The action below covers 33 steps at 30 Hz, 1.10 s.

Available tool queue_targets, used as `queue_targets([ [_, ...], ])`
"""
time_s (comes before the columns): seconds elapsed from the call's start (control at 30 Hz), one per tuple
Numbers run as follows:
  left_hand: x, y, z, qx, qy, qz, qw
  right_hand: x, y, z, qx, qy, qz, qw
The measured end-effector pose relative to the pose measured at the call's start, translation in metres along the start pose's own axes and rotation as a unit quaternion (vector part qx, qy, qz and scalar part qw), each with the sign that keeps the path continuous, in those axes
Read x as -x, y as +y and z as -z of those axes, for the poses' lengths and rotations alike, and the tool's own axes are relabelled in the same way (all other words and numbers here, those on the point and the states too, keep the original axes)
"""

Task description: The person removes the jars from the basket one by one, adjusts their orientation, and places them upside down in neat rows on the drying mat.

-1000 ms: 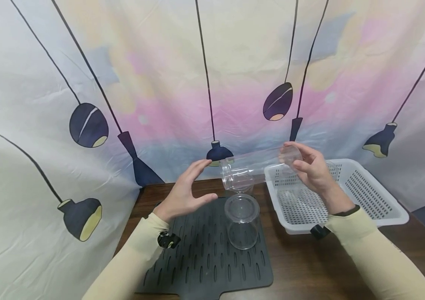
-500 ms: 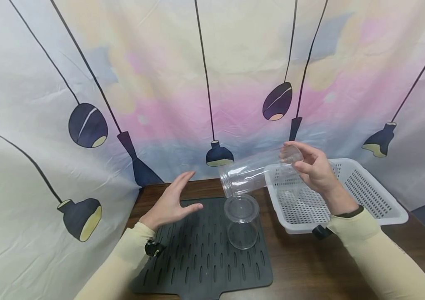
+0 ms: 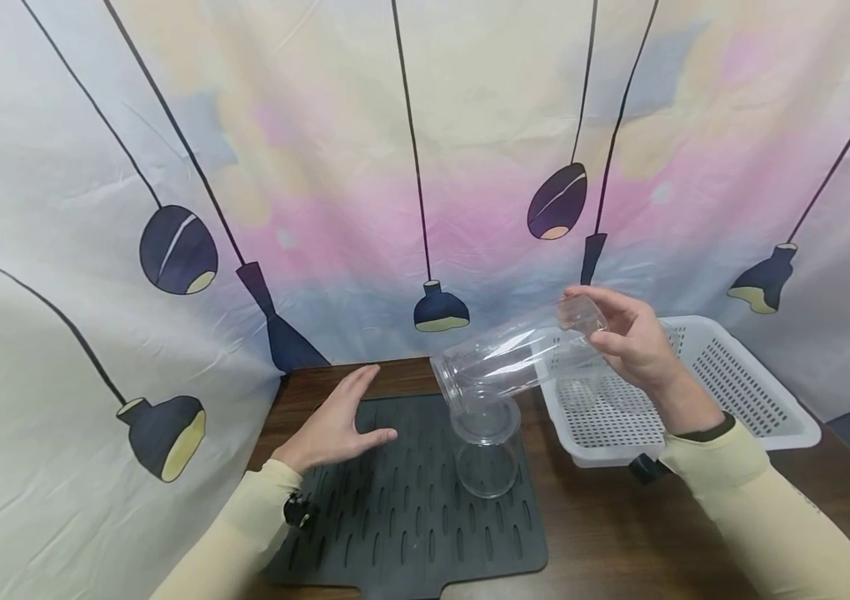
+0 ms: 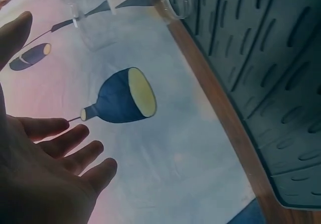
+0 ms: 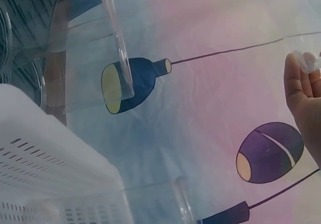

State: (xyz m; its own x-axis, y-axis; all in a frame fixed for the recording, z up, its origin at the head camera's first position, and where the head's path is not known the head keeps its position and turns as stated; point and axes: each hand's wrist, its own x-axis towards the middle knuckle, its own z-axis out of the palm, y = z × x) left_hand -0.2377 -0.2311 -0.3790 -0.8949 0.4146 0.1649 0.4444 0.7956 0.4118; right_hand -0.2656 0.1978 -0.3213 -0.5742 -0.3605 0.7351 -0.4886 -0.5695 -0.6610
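Observation:
My right hand point(image 3: 631, 346) grips a tall clear jar point(image 3: 518, 354) by its closed end. The jar leans with its mouth down to the left, and its rim overlaps the top of a shorter clear jar point(image 3: 487, 471) in the head view. That shorter jar stands upright on a dark grey slotted mat point(image 3: 395, 500). To the left, my left hand point(image 3: 335, 429) hovers over the mat with thumb and fingers spread, holding nothing. In the left wrist view, the left hand point(image 4: 55, 169) is apart from the clear jar point(image 4: 120, 3) at the top.
On the brown wooden table point(image 3: 612, 533), a white perforated basket point(image 3: 762, 408) stands to the right, with clear containers inside it. Behind the table hangs a cloth backdrop point(image 3: 350, 200) printed with dark lamps.
My left hand has drawn away from the jar's mouth, down and to the left. The tall jar's mouth end has dipped towards the shorter jar while the right hand keeps its grip.

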Motion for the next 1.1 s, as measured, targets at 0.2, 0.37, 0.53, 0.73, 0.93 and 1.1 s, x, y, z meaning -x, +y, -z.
queue_targets([
  [0.2, 0.01, -0.014, -0.007, -0.017, -0.01, 0.008, 0.9998, 0.001, -0.004, -0.004, 0.045, -0.022, 0.01, 0.999],
  [0.37, 0.02, -0.026, -0.012, -0.028, -0.019, 0.014, 0.9993, 0.003, -0.008, -0.006, 0.081, -0.025, -0.002, 0.996],
  [0.53, 0.025, -0.036, -0.017, -0.041, -0.019, 0.015, 0.9989, 0.005, -0.012, -0.007, 0.083, -0.035, -0.01, 0.996],
  [0.73, 0.03, -0.047, -0.02, -0.056, -0.022, 0.03, 0.9978, 0.006, -0.016, -0.008, 0.095, -0.053, -0.004, 0.994],
  [0.93, 0.033, -0.054, -0.024, -0.058, -0.035, 0.039, 0.9969, 0.007, -0.019, -0.011, 0.131, -0.055, -0.011, 0.99],
  [1.1, 0.037, -0.059, -0.03, -0.061, -0.049, 0.047, 0.9958, 0.007, -0.02, -0.014, 0.138, -0.079, -0.002, 0.987],
])
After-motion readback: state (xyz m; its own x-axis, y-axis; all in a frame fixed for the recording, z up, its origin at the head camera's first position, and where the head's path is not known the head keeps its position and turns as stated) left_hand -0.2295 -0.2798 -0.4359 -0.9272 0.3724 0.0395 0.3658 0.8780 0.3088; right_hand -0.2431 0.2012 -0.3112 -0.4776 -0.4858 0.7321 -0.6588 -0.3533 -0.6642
